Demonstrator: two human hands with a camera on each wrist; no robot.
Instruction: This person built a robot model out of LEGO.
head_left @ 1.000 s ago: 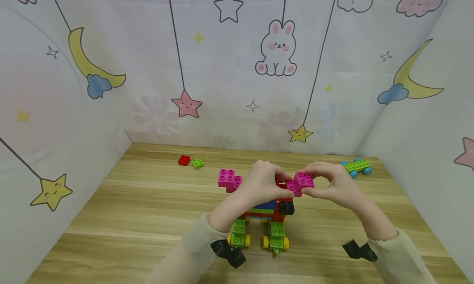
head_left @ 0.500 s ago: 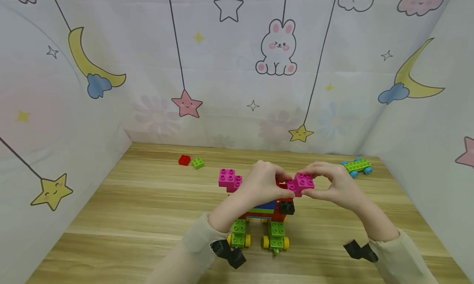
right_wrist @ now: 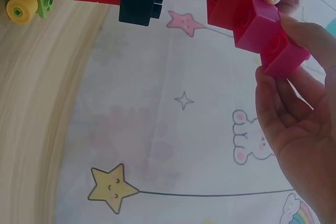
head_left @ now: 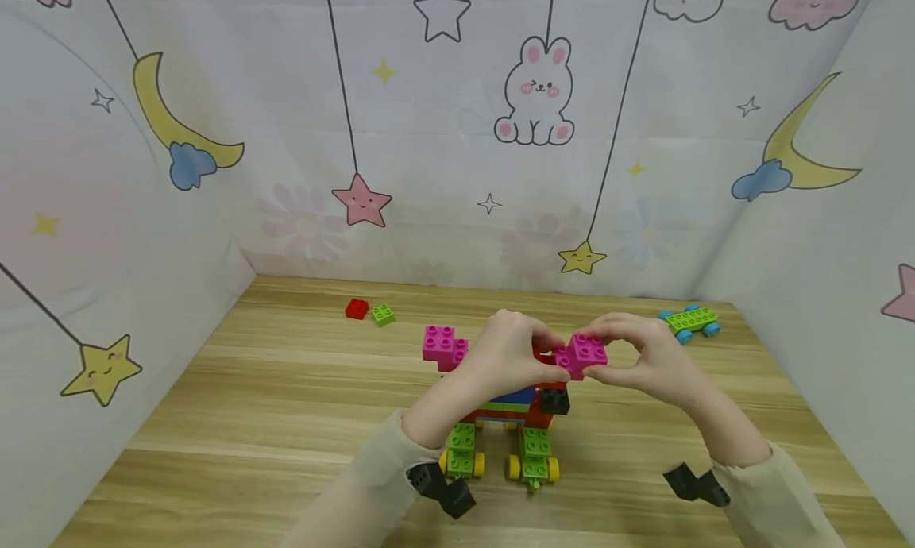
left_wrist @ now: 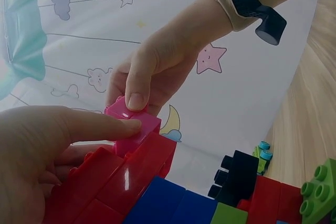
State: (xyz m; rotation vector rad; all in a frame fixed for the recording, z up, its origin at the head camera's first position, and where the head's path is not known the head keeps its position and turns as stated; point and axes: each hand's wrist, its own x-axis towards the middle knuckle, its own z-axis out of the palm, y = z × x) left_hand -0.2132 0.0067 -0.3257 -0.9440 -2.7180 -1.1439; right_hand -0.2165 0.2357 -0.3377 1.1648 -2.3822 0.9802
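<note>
Two joined pink toy bricks (head_left: pixel 588 349) sit stepwise at the upper right end of a colourful brick build (head_left: pixel 515 397). My right hand (head_left: pixel 654 357) pinches the outer pink brick between thumb and fingers. With its thumb and index finger, my left hand (head_left: pixel 503 353) grips the inner pink brick, right at the red bricks (left_wrist: pixel 137 166); its other fingers lie behind these in the left wrist view. A matching pink pair (head_left: pixel 439 344) juts from the build's far left end. Below stand green legs (head_left: pixel 534 445) on yellow wheels, and a black brick (head_left: pixel 554 401) sticks out at the right.
A red brick (head_left: pixel 357 309) and a lime green brick (head_left: pixel 382 314) lie at the back left of the wooden table (head_left: pixel 286 421). At the back right stands a green wheeled base (head_left: pixel 690 320) with blue wheels. Printed white cloth (head_left: pixel 443 238) encloses the back and sides.
</note>
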